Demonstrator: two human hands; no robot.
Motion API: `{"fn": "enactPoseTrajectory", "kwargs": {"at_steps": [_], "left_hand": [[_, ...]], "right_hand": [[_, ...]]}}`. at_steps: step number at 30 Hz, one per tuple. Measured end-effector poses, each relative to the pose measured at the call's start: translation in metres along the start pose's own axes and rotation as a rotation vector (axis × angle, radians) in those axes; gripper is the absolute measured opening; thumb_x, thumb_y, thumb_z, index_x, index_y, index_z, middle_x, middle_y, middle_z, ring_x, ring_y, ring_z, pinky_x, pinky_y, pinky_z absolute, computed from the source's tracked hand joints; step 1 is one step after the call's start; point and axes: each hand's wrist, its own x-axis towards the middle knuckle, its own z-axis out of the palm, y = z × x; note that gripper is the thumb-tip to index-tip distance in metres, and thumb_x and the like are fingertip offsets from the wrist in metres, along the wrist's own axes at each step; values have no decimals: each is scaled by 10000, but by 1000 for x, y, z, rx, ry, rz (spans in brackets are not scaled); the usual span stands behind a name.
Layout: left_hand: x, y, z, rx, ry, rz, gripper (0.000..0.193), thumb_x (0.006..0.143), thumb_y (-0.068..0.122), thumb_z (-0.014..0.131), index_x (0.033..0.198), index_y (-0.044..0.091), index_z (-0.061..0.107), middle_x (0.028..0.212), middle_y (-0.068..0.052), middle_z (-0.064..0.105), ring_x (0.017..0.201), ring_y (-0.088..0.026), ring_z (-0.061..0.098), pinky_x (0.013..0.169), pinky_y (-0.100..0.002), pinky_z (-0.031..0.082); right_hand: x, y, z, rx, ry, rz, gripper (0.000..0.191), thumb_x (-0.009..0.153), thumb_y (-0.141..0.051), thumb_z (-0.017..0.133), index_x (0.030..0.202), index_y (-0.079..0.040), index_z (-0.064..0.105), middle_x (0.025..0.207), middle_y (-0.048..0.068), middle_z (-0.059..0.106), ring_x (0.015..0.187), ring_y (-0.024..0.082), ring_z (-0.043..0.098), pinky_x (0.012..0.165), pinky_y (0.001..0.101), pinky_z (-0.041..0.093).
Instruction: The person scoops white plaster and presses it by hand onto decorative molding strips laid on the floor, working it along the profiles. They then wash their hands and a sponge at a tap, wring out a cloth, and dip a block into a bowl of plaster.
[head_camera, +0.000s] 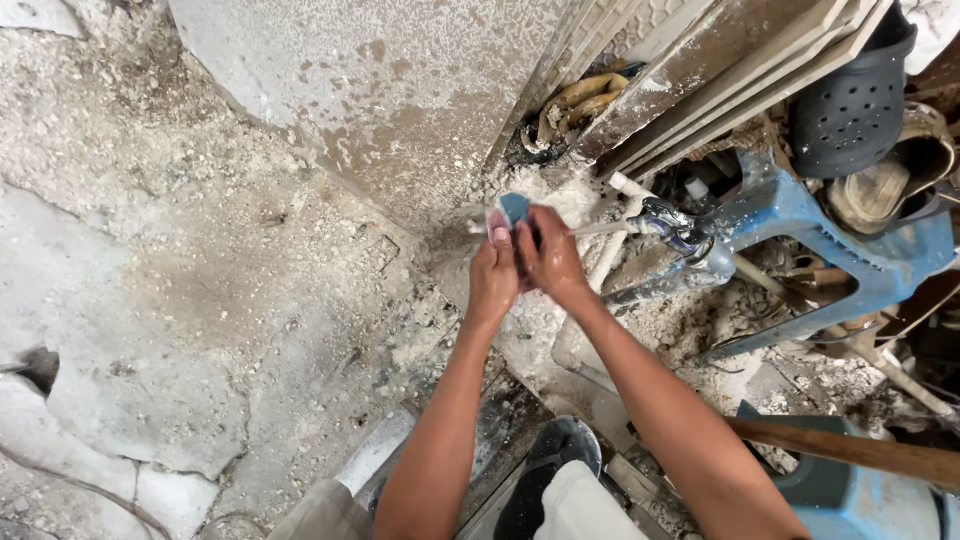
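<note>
A: Head view, biggest first: rough grey concrete floor (180, 300) covered in white rubble, and a stained concrete slab (400, 90) leaning up at top centre.

B: Right side?

A: Blue paint-spattered plastic stool (800, 215) tipped on its side, a dark perforated rubber clog (850, 110) above it, a brown wooden handle (860, 452) across the lower right. A metal tap (672, 228) on a white pipe sits just beside the hands.

B: Hands?

A: Both together at centre, near the foot of the slab. Left hand (493, 280) and right hand (552, 258) are touching, fingers wrapped round a small blue-and-pink pad (510, 210); could be a sponge, too small to tell.

B: Grip state?

A: Left grip closed on the pad from below, thumb up on it. Right grip pressed on it from the side, fingers curled. Only the pad's top edge pokes out above the fingers.

B: Pad location?

A: Held off the floor, between both hands, just left of the tap.
</note>
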Motion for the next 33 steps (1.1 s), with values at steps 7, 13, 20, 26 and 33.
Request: {"fn": "enactPoseTrajectory", "kwargs": {"at_steps": [7, 13, 20, 26, 33], "left_hand": [[-12, 14, -9, 375, -22, 11, 603, 1078, 500, 311, 1111, 8, 659, 874, -249, 706, 812, -395, 719, 759, -504, 537], [-19, 35, -8, 340, 18, 55, 562, 1090, 465, 346, 1125, -10, 644, 806, -239, 700, 748, -377, 720, 716, -498, 538], [-29, 40, -11, 355, 150, 128, 473, 1104, 358, 330, 1282, 19, 607, 733, -206, 713, 606, -292, 704, 589, -473, 538], [-57, 9, 17, 608, 157, 331, 416, 1058, 210, 520, 1430, 25, 526, 1054, -234, 744, 733, -304, 755, 541, -423, 608], [-61, -12, 30, 715, 184, 523, 396, 983, 121, 583, 1354, -14, 558, 1284, -248, 666, 980, -422, 733, 732, -454, 628]], "right_hand": [[4, 11, -4, 22, 104, 90, 247, 1030, -181, 543, 1182, 12, 571, 1009, 281, 651, 876, 404, 667, 794, 499, 527], [-4, 7, -2, -48, 181, 27, 227, 1027, -163, 577, 1169, 13, 594, 979, 303, 686, 896, 441, 660, 776, 505, 534], [-5, 5, -4, 152, 30, 313, 273, 1024, -246, 592, 1160, -9, 600, 800, 196, 699, 691, 270, 667, 651, 413, 520], [5, 21, -7, 181, 120, 362, 337, 1035, -283, 590, 1228, -8, 623, 918, 146, 741, 782, 220, 691, 725, 361, 554], [-1, 24, -4, 139, -133, 288, 361, 1059, -192, 537, 1381, -32, 569, 1299, 138, 617, 1123, 252, 634, 1002, 328, 479]]}}
